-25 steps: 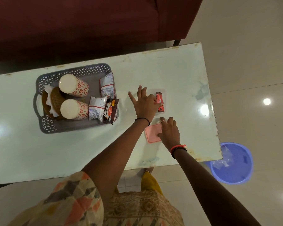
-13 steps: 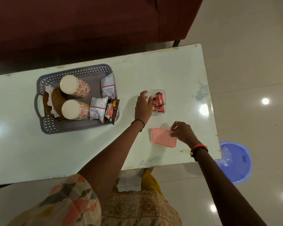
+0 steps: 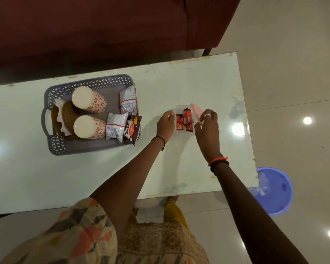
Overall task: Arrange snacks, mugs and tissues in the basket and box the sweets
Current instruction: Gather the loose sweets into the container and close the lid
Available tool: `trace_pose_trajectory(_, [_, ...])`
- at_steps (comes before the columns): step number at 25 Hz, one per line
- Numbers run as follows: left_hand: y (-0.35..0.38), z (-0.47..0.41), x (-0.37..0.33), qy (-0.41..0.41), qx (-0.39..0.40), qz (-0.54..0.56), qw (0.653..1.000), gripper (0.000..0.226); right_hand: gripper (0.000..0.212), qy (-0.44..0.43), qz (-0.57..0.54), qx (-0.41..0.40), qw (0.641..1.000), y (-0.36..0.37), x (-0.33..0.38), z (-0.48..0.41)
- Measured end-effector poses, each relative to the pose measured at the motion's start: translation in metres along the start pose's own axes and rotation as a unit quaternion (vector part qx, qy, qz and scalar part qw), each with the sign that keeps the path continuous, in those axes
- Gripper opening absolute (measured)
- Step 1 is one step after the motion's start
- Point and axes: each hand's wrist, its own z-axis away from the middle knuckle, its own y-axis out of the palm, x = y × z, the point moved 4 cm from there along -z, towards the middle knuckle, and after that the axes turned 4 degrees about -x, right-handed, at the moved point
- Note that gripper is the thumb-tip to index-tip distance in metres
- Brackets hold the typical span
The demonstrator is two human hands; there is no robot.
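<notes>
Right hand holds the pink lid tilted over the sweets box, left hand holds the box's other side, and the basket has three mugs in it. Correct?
Not quite. The head view shows two mugs in the basket, not three. The rest holds: the right hand tilts the pink lid over the box, and the left hand holds its other side.

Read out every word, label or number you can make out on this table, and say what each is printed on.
"SALTED PEANUTS": dark brown packet in the basket.
Red oval logo on that packet: too blurred to read.
Two white packets: print too small to read.
Red sweet wrappers in the clear box: blurred, unreadable.
Mugs, pink lid: no text visible.
</notes>
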Motion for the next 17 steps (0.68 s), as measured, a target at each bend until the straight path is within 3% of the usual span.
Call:
trace_pose_trajectory(5, [0.000,-0.001,-0.004,-0.005,-0.005,-0.007,1.000,0.040,0.030,-0.075,0.161,0.063,0.982,0.052,-0.001,0.013])
trace_pose_trajectory(12, [0.000,0.002,-0.004,0.012,0.007,-0.010,1.000,0.034,0.039,-0.091,0.225,0.086,0.966,0.065,-0.007,0.021])
trace_pose_trajectory(17, [-0.003,0.001,-0.006,0.046,0.000,-0.043,0.998,0.042,0.045,-0.098,0.222,0.068,0.968,0.061,-0.007,0.014])
